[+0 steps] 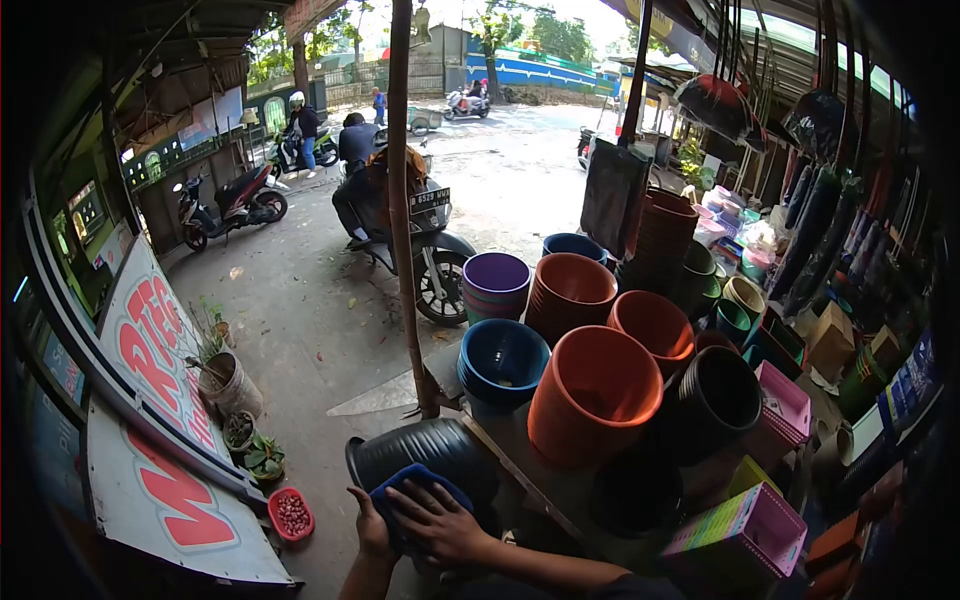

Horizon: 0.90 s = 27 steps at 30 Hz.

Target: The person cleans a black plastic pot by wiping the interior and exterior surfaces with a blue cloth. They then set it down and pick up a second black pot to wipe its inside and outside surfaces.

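Note:
A black ribbed plastic pot point(425, 452) lies tilted on its side in front of me at the lower middle. Over its near side is a dark blue cloth point(420, 478). My right hand point(440, 522) holds the cloth pressed against the pot, its fingers extended across the fabric. My left hand point(373, 528) is at the pot's near left side, thumb raised, holding the pot; its other fingers are mostly hidden behind the cloth and pot.
Right of the pot stand orange pots point(595, 395), blue pots point(503, 355), black pots point(718, 390) and pink baskets point(785, 400). A wooden post point(400, 200) rises ahead. At left are a banner point(180, 400), potted plants and a red tub point(290, 514). A person sits on a parked motorcycle point(440, 260).

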### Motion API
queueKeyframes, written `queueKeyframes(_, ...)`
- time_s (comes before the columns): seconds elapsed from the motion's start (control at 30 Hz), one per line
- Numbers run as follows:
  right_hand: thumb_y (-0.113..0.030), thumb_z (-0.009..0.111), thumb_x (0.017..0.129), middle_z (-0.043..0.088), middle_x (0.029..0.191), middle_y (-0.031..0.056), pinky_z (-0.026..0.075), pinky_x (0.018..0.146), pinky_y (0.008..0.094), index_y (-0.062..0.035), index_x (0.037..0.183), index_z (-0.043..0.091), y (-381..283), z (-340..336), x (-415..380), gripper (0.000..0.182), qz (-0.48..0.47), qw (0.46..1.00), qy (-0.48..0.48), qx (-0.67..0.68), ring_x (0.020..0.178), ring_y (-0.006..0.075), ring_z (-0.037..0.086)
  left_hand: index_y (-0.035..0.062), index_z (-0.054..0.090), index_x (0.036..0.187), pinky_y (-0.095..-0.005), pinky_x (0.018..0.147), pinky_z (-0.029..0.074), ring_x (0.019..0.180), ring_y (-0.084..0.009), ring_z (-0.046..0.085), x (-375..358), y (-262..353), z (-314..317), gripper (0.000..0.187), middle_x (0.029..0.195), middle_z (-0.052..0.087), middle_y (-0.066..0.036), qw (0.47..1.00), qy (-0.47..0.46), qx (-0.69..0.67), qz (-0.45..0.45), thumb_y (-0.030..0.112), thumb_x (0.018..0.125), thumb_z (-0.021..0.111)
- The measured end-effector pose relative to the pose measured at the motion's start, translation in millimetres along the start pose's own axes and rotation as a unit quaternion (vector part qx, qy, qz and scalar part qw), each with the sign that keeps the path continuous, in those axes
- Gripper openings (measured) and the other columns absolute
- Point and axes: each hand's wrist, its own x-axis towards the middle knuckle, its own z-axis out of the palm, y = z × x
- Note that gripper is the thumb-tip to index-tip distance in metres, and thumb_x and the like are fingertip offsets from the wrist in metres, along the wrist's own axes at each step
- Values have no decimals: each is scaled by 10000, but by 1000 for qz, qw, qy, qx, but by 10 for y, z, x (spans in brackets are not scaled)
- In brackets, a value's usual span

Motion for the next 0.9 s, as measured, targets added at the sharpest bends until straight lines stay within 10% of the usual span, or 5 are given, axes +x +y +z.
queueKeyframes(0.23, -233, 620, 837, 400, 1513, 128, 340, 1121, 395, -102, 1467, 393, 1463, -381, -95, 682, 97, 949, -69, 291, 1405, 301, 375, -49, 548, 1245, -312, 847, 535, 950, -196, 655, -117, 36, 258, 513, 1066, 678, -120, 929, -97, 355, -35, 286, 899, 724)
queueKeyframes(0.3, -295, 607, 914, 522, 1393, 136, 433, 1047, 356, -55, 1439, 411, 1731, -606, -324, 610, 426, 690, -141, 568, 1292, 269, 510, -57, 550, 1241, -322, 853, 541, 942, -199, 660, -131, 89, 327, 472, 1096, 675, -137, 933, -105, 341, -51, 182, 880, 737)
queueKeyframes(0.43, -413, 537, 963, 553, 1331, 210, 440, 1041, 433, 31, 1402, 421, 2045, -607, -1096, 636, 323, 461, 36, 826, 1193, 286, 585, -106, 513, 1245, -370, 885, 547, 993, -254, 668, -140, 82, 414, 524, 1119, 660, -189, 957, -103, 267, -52, 221, 889, 716)
queueKeyframes(0.7, -435, 564, 933, 462, 1410, 243, 301, 1112, 475, 11, 1424, 408, 1236, -563, -1350, 681, 326, 860, 97, 381, 1310, 319, 454, -91, 526, 1233, -392, 899, 572, 1020, -265, 670, 68, -612, 1116, 423, 1143, 653, -190, 996, -1, 93, 9, 258, 995, 555)
queueKeyframes(0.9, -454, 586, 908, 385, 1477, 272, 182, 1173, 512, -5, 1442, 397, 856, -1144, -1248, 723, 252, 948, 155, -118, 1410, 348, 341, -77, 587, 1172, -348, 804, 572, 945, -232, 680, 115, -1264, 1251, 333, 1078, 677, -146, 957, -30, 271, 101, 68, 895, 699)
